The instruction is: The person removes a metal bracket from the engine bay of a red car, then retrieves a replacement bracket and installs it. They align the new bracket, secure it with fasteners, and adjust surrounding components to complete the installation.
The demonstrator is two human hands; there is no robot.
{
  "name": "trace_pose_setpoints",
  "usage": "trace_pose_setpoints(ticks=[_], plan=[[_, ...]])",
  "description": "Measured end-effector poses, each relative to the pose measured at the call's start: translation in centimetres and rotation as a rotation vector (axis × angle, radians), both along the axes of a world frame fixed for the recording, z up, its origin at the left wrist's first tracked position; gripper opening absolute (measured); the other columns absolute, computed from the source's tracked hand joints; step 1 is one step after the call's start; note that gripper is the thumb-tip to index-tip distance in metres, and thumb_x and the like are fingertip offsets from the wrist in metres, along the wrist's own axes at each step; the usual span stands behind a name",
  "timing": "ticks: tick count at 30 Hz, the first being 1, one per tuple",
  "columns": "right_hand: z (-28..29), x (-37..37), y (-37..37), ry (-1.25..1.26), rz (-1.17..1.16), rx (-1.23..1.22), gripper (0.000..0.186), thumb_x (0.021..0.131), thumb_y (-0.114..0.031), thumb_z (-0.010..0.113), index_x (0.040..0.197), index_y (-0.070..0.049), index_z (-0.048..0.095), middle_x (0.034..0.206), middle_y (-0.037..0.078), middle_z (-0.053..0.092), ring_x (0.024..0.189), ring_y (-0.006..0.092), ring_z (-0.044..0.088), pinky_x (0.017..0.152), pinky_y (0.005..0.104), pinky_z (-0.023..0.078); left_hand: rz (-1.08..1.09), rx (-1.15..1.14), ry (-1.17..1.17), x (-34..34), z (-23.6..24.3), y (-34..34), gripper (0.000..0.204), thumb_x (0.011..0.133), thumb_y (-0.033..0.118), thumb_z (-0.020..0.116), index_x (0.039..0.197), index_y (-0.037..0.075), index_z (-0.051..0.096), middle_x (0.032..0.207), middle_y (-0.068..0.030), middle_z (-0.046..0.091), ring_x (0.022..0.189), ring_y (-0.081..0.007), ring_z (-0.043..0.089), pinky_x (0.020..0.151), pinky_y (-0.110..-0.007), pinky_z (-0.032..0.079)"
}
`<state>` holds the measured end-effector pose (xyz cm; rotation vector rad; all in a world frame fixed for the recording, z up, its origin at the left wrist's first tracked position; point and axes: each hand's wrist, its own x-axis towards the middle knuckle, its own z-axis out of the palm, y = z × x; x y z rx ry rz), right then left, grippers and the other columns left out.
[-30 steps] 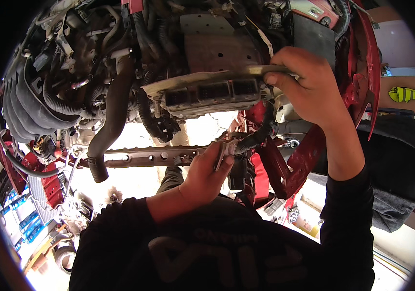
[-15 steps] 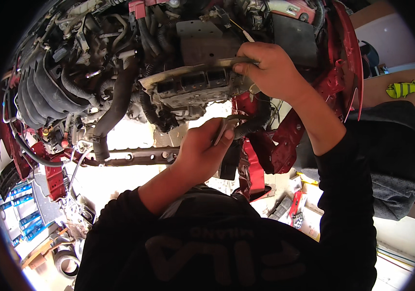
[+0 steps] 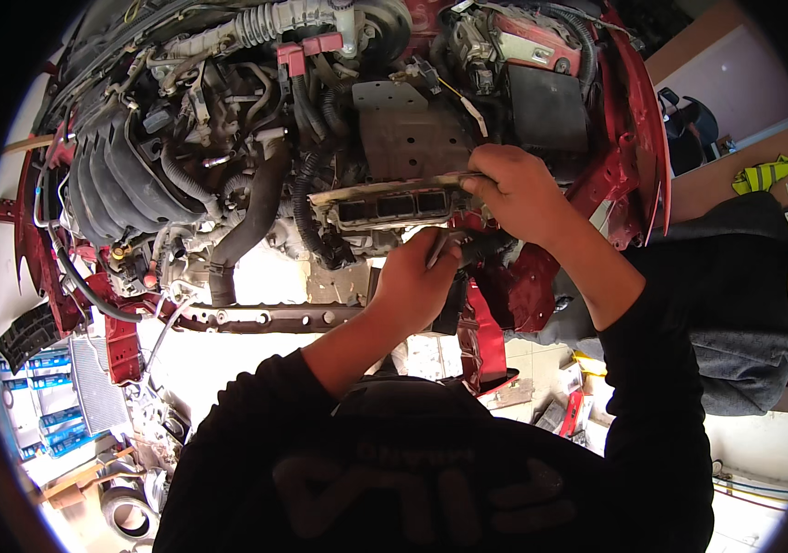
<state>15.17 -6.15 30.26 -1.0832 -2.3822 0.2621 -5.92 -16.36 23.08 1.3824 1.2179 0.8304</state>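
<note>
A dusty metal control module (image 3: 394,208) with a row of rectangular connector sockets lies at the front of an opened car engine bay. My right hand (image 3: 525,195) is closed on the right end of its upper edge, thumb and fingers pinching the rim. Just below, my left hand (image 3: 417,281) is closed, thumb against fingers, on a small greyish metal piece whose kind I cannot make out. Right beside the left hand's fingertips runs a thick black corrugated harness (image 3: 488,247). Behind the module stands a dark flat metal plate (image 3: 408,138) with holes.
A black ribbed intake manifold (image 3: 127,180) and a black radiator hose (image 3: 251,212) are on the left. A perforated crossbar (image 3: 256,318) spans the front. Red bodywork (image 3: 638,138) edges the right side. At far right a person in dark clothing (image 3: 735,304) is partly visible.
The view has shifted, so the engine bay sits lower and more of its back shows. The module's long edge looks more level. Both hands keep their grips.
</note>
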Motion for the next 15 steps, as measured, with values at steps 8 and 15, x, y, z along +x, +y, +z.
trace_pose_setpoints(ticks=[8, 15], plan=[[0.6, 2.0, 1.2, 0.016, -0.022, -0.128, 0.012, 0.099, -0.004, 0.075, 0.098, 0.0, 0.064, 0.089, 0.017, 0.061, 0.082, 0.0386, 0.062, 0.076, 0.0452, 0.051, -0.094, -0.131, -0.148, -1.7, -2.0, 0.0, 0.031, 0.113, 0.021, 0.07, 0.135, 0.0, 0.068, 0.096, 0.0039, 0.063, 0.088, -0.0078, 0.054, 0.079, -0.03, 0.047], [0.9, 1.2, -0.1, -0.066, -0.023, -0.031, 0.025, 0.09, -0.006, 0.08, 0.094, -0.003, 0.056, 0.091, 0.017, 0.062, 0.088, 0.045, 0.063, 0.076, 0.0534, 0.05, -0.215, -0.326, -0.486, -6.3, -3.0, 1.3, 0.051, 0.112, 0.018, 0.068, 0.156, -0.006, 0.054, 0.112, -0.0016, 0.073, 0.092, -0.0099, 0.058, 0.083, -0.029, 0.05]])
